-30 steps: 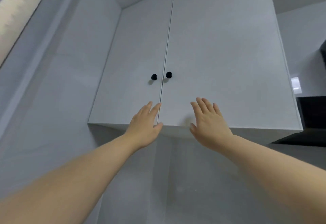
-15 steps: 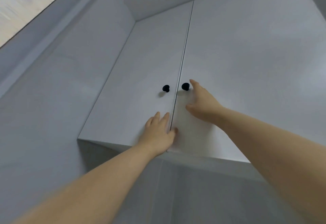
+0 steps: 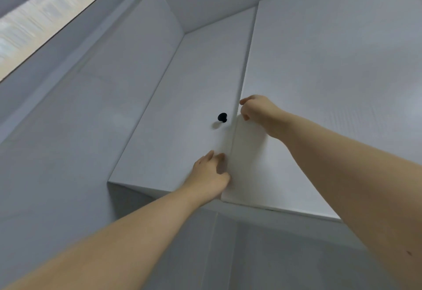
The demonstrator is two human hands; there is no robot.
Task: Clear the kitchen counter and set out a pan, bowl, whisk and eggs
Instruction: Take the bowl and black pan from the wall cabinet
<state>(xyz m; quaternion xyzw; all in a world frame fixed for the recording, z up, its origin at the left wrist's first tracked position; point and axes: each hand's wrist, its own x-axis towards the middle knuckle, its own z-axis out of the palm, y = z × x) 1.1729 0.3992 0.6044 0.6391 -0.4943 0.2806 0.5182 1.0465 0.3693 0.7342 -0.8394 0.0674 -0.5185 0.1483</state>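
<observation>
The right hand [image 3: 258, 112], arm stretched up, curls its fingers on the right door [image 3: 331, 84] at its inner edge. The left hand [image 3: 209, 175] rests loosely bent fingers on the left door [image 3: 182, 118] at its lower inner corner, below a black knob [image 3: 222, 117]. Both doors hide the cabinet's contents, and a window [image 3: 41, 22] runs along the wall at upper left.

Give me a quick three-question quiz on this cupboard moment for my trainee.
1. Count: how many black knobs are visible?
2. True or false: the left hand grips the visible knob.
3. The right hand, fingers curled, is at: A the window; B the right door, at its inner edge; C the cupboard's underside.
Key: 1 one; 2 false, it rests low on the left door; 3 B.
</observation>
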